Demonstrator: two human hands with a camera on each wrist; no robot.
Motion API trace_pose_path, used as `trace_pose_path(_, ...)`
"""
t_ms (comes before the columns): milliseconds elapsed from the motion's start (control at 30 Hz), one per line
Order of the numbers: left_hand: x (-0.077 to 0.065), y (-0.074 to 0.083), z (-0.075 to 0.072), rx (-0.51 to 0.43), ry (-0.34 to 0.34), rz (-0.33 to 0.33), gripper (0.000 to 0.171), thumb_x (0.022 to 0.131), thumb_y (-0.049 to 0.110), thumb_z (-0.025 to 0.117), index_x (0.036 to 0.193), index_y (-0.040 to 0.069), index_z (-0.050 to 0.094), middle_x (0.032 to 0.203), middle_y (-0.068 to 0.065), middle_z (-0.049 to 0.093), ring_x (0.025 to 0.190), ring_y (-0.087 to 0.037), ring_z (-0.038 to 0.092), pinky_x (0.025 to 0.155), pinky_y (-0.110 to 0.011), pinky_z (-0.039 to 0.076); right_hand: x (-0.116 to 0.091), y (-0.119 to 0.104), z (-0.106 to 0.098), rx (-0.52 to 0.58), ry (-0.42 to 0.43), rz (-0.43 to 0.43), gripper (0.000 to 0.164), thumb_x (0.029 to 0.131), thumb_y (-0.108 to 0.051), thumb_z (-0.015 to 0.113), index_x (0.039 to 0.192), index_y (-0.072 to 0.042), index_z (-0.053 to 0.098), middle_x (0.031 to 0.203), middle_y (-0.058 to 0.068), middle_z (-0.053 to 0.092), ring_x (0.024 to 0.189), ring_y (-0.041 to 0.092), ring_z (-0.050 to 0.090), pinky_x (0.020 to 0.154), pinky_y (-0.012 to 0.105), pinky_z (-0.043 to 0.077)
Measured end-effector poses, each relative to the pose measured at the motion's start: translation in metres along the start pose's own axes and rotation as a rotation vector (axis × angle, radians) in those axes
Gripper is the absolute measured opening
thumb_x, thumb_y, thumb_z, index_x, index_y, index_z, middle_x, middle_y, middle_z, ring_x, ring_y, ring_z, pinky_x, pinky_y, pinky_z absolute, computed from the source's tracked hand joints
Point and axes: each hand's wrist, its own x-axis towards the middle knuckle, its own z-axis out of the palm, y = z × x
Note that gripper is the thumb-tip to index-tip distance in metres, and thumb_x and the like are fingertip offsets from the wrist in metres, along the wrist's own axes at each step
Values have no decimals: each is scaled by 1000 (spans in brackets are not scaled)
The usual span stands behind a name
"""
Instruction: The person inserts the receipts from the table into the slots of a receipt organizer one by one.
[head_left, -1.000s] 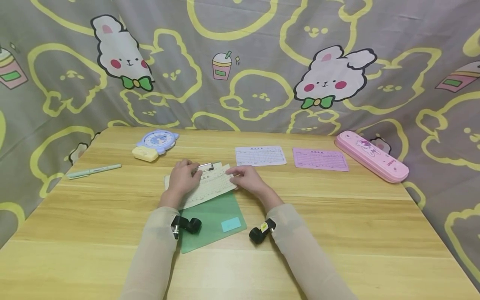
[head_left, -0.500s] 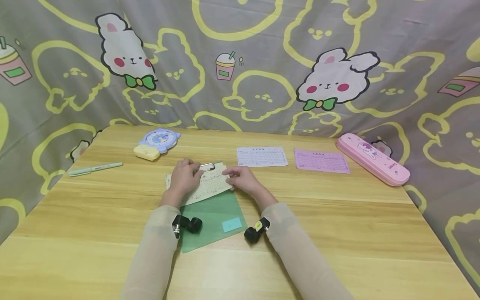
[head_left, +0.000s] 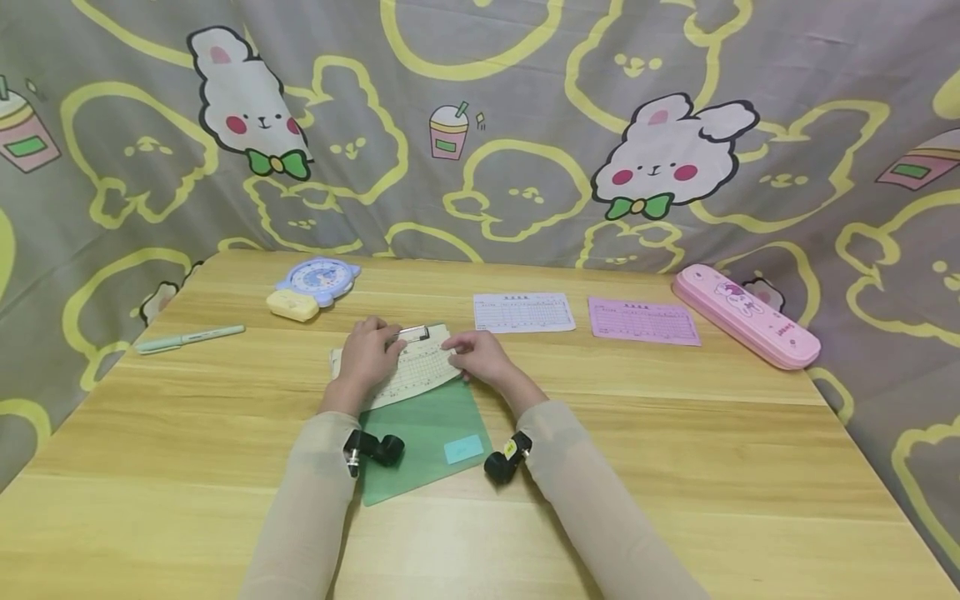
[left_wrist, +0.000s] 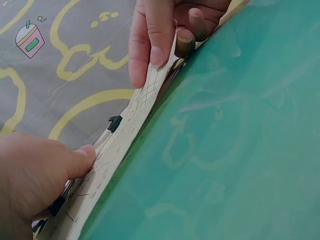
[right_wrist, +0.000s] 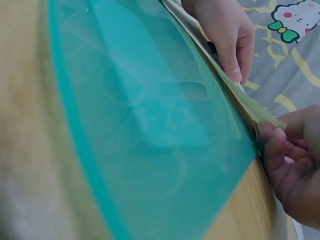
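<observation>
Cream sheet (head_left: 423,375), long axis left-to-right on green clipboard (head_left: 420,446), was pinched at right edge by right hand (head_left: 482,357), far clip (head_left: 414,334) by left hand (head_left: 366,358).

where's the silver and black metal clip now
In the head view, the clip is at the far edge of the cream gridded paper, left of the right hand, partly under the left hand.

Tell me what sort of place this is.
Probably a place for study or writing: a pink pencil case and a pen lie on the wooden table, where a green clipboard is also in use.
</observation>
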Motion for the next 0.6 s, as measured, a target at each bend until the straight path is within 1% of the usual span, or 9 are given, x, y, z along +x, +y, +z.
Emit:
trace_pose_path(133,-1,0,-1,30,-16,12,36,88,23,50,118,4,53,106,-15,47,95,-29,39,80,-41,33,2,-1,1,-30,4,10,20,76,2,59,95,-2,63,69,8,51,48,13,48,47,24,44)
trace_pose_path(300,0,1,-1,84,-27,32,35,88,23,49,118,5,53,107,-14,47,94,-28,40,80,-41,33,3,-2,2,-48,9,37,18,77,1,59,94,-3,64,71,7,50,50,14,49,48,23,44)
trace_pose_path(600,1,0,-1,105,-22,48,33,89,23,47,116,6,55,104,-12,47,93,-27,40,77,-40,34,5,-6,3,-75,10,63,17,77,-2,60,93,-5,65,73,7,53,54,14,50,50,23,44)
